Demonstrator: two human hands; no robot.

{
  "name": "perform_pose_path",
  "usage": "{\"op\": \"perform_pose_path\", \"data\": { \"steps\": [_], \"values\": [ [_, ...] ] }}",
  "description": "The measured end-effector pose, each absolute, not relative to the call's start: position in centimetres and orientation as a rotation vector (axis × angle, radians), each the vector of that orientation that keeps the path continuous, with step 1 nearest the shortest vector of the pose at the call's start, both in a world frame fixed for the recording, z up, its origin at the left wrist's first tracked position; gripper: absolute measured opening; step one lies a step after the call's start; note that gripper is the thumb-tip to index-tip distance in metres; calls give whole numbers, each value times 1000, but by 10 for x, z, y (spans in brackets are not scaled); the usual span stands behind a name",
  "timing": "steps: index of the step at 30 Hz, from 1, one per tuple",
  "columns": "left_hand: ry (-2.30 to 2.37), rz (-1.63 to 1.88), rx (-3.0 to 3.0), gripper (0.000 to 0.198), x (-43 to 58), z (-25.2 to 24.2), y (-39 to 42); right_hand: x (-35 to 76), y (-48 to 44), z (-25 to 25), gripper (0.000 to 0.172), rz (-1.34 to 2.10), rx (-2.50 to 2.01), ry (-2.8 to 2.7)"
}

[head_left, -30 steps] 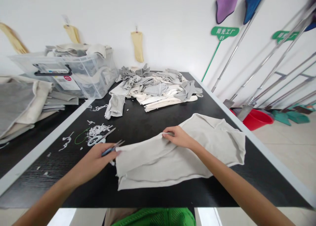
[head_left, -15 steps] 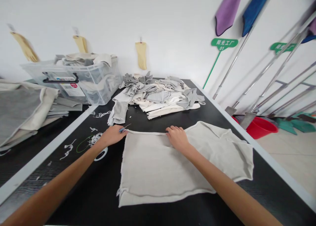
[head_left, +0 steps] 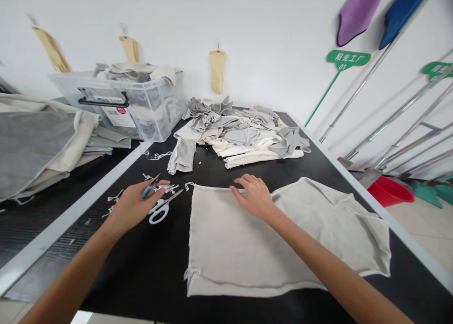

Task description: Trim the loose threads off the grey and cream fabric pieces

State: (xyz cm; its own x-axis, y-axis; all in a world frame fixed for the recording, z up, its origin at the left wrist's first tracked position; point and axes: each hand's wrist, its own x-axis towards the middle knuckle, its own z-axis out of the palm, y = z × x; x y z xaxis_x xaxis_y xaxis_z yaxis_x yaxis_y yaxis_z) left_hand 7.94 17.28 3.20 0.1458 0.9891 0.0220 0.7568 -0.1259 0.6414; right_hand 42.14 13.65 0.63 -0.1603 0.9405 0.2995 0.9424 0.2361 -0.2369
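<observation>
A light grey cloth (head_left: 247, 248) lies spread flat on the black table (head_left: 170, 267). My right hand (head_left: 253, 196) rests on the cloth's far edge with fingers stretched out. To the left of the cloth, my left hand (head_left: 132, 206) is closed around small blue-handled snips (head_left: 149, 188), their blades pointing away from me. White-handled scissors (head_left: 161, 209) lie on the table just right of that hand. Cut thread scraps (head_left: 155, 156) are scattered beside them.
A heap of grey and cream cloths (head_left: 244, 137) sits at the table's far end. A clear plastic bin (head_left: 134, 106) full of fabric stands at the back left, folded fabric stacks (head_left: 38, 144) to its left. Metal poles and a red basin (head_left: 391, 191) are on the right.
My left hand with the snips has drawn away from the cloth's far left corner, moving left to the white scissors. The right hand has flattened on the edge. The view has shifted left.
</observation>
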Motion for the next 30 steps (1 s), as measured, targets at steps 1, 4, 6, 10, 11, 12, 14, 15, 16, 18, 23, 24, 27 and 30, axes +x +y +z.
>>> {"op": "perform_pose_path", "data": {
  "steps": [1, 4, 6, 10, 11, 12, 14, 15, 16, 18, 23, 24, 27, 30],
  "values": [
    [1619, 656, 1907, 49, 78, 31, 168, 410, 142, 8, 32, 73, -1651, -2134],
    [1544, 692, 1822, 50, 80, 26, 159, 373, 172, 5, 33, 345, -1463, -2148],
    [1514, 664, 1818, 52, 83, 23, 157, 349, 197, -2, 38, 476, -1421, -2128],
    [1412, 603, 1747, 54, 84, 22, 151, 319, 237, -16, 38, 636, -1421, -2173],
    [1393, 599, 1707, 53, 84, 23, 148, 316, 244, -17, 31, 657, -1416, -2207],
    [1380, 593, 1670, 53, 83, 24, 146, 314, 249, -18, 23, 673, -1410, -2236],
    [1372, 590, 1620, 52, 81, 26, 142, 314, 256, -15, 15, 729, -1404, -2253],
    [1374, 583, 1610, 52, 80, 26, 141, 315, 258, -13, 15, 784, -1401, -2240],
    [1379, 575, 1607, 52, 80, 26, 140, 317, 260, -11, 15, 863, -1397, -2209],
    [1382, 559, 1614, 53, 82, 25, 140, 320, 263, -6, 18, 1066, -1383, -2089],
    [1339, 584, 1631, 52, 95, 20, 147, 326, 263, 3, 24, 1498, -1348, -1741],
    [1337, 598, 1649, 50, 98, 20, 150, 327, 262, 4, 25, 1537, -1335, -1693],
    [1372, 624, 1726, 48, 110, 20, 158, 330, 260, 4, 28, 1558, -1287, -1578],
    [1434, 572, 1819, 47, 120, 21, 168, 332, 259, 0, 29, 1526, -1249, -1532]
  ]
}}
